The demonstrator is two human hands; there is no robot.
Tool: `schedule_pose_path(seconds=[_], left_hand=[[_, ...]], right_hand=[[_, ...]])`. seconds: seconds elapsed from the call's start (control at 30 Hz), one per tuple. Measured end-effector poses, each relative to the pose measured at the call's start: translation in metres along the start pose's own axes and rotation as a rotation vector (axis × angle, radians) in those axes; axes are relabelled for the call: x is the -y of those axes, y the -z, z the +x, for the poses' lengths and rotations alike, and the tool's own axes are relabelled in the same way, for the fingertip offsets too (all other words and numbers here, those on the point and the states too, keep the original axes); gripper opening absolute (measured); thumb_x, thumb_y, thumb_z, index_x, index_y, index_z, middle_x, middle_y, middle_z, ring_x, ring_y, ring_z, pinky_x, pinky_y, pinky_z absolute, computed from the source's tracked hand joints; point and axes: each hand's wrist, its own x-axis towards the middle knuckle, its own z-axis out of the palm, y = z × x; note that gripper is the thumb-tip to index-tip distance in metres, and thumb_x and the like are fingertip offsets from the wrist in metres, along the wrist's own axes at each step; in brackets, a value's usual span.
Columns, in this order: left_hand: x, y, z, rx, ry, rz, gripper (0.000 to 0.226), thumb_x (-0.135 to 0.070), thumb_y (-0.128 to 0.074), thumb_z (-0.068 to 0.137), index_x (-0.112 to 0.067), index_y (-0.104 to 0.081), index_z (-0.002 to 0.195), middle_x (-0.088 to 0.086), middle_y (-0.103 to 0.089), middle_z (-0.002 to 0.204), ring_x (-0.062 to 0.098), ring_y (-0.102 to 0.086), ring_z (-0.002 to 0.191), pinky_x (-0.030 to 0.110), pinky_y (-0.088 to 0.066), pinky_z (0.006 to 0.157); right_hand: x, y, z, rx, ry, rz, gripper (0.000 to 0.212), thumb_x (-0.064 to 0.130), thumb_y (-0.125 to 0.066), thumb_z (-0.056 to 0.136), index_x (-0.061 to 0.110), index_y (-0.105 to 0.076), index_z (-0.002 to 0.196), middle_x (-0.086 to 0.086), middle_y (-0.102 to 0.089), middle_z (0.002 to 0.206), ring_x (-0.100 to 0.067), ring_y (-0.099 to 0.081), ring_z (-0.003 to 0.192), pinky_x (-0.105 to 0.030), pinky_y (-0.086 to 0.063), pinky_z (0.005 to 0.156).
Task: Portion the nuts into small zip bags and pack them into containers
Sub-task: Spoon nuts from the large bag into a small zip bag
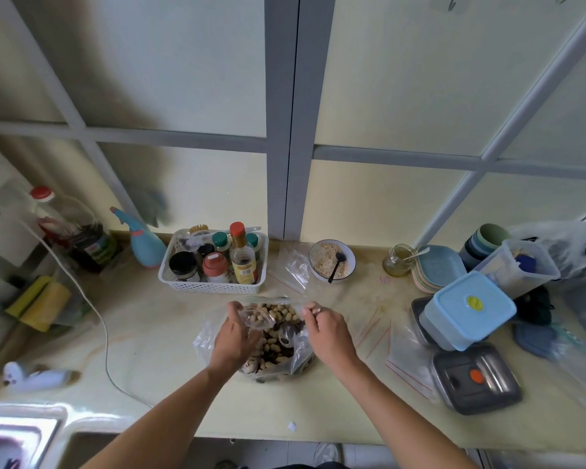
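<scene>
Fingers (pixel 234 308) of the left hand (pixel 234 336) pinch the near-left rim of the clear bag (pixel 298 353), and the right hand (pixel 327 330) has its fingers (pixel 312 311) clenched on the right rim, pulling the mouth wide. Both forearms reach forward, palms down, wrists slightly bent. Between the fingers lie the nuts (pixel 278 316), pale peanuts mixed with dark pieces, on the worktop (pixel 156 333). Beyond the right fingers a bowl (pixel 332 258) holds crumbs and a spoon. Right of them, a blue-lidded box (pixel 469 309) sits on steel tins (pixel 476 377); empty zip bags (pixel 406 370) lie nearby.
</scene>
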Motion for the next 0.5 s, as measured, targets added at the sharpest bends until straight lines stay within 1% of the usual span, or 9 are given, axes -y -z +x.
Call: schedule_pose_path(seconds=[0.1,0.2,0.27,0.33,0.37,0.4,0.47,0.5], left_hand=[[0.001,0.001,-0.001,0.011,-0.005,0.002,0.052,-0.022,-0.067,0.092,-0.024,-0.025,0.123,0.009,-0.068,0.106,0.025,-0.065,0.088,0.036,-0.055,0.073],[0.002,0.002,-0.002,0.005,-0.011,-0.004,0.053,-0.023,-0.067,0.092,-0.025,-0.024,0.123,0.008,-0.067,0.106,0.026,-0.066,0.089,0.041,-0.058,0.076],[0.002,0.002,-0.003,-0.012,-0.015,-0.014,0.052,-0.022,-0.067,0.092,-0.027,-0.024,0.121,0.007,-0.067,0.106,0.025,-0.066,0.088,0.041,-0.058,0.074],[0.003,0.003,-0.004,-0.029,-0.016,-0.025,0.053,-0.022,-0.069,0.090,-0.028,-0.025,0.119,0.007,-0.066,0.105,0.024,-0.066,0.085,0.042,-0.059,0.072],[0.003,0.004,-0.003,-0.034,-0.015,-0.030,0.054,-0.022,-0.069,0.089,-0.028,-0.025,0.119,0.007,-0.066,0.104,0.023,-0.066,0.085,0.042,-0.059,0.071],[0.003,0.004,-0.004,-0.036,-0.015,-0.031,0.054,-0.022,-0.070,0.089,-0.028,-0.025,0.119,0.006,-0.066,0.104,0.022,-0.066,0.084,0.043,-0.060,0.071],[0.003,0.005,-0.005,-0.032,-0.017,-0.028,0.053,-0.024,-0.070,0.090,-0.028,-0.025,0.119,0.004,-0.066,0.105,0.022,-0.066,0.085,0.042,-0.060,0.072],[0.003,0.006,-0.005,-0.026,-0.012,-0.031,0.053,-0.024,-0.070,0.090,-0.027,-0.025,0.120,0.004,-0.065,0.105,0.022,-0.067,0.086,0.042,-0.060,0.073]], right_hand=[[0.004,-0.009,-0.005,0.028,0.080,-0.064,0.031,0.031,-0.041,0.108,0.014,-0.066,0.100,-0.001,-0.064,0.086,-0.015,-0.055,0.075,-0.024,-0.036,0.067],[0.010,-0.011,-0.007,0.073,0.180,-0.141,0.035,0.034,-0.035,0.109,0.014,-0.062,0.101,-0.004,-0.064,0.089,-0.022,-0.059,0.078,-0.032,-0.043,0.069],[0.009,-0.015,-0.011,0.100,0.270,-0.175,0.036,0.034,-0.031,0.109,0.014,-0.058,0.099,-0.006,-0.064,0.091,-0.024,-0.058,0.076,-0.032,-0.046,0.068],[0.006,-0.024,-0.018,0.123,0.333,-0.166,0.044,0.032,-0.018,0.111,0.016,-0.056,0.097,-0.005,-0.062,0.090,-0.023,-0.057,0.072,-0.034,-0.050,0.062],[0.002,-0.030,-0.022,0.153,0.335,-0.181,0.053,0.032,-0.008,0.111,0.017,-0.057,0.097,-0.002,-0.060,0.090,-0.022,-0.058,0.072,-0.034,-0.053,0.061],[-0.003,-0.035,-0.024,0.187,0.334,-0.201,0.058,0.032,-0.003,0.110,0.018,-0.058,0.097,0.000,-0.059,0.090,-0.020,-0.058,0.072,-0.034,-0.054,0.060],[-0.003,-0.039,-0.029,0.183,0.315,-0.217,0.058,0.032,-0.006,0.110,0.017,-0.059,0.095,-0.001,-0.059,0.087,-0.021,-0.058,0.069,-0.034,-0.054,0.058],[0.002,-0.038,-0.031,0.146,0.302,-0.188,0.055,0.035,-0.010,0.108,0.014,-0.058,0.094,-0.003,-0.059,0.085,-0.025,-0.059,0.069,-0.035,-0.052,0.058]])
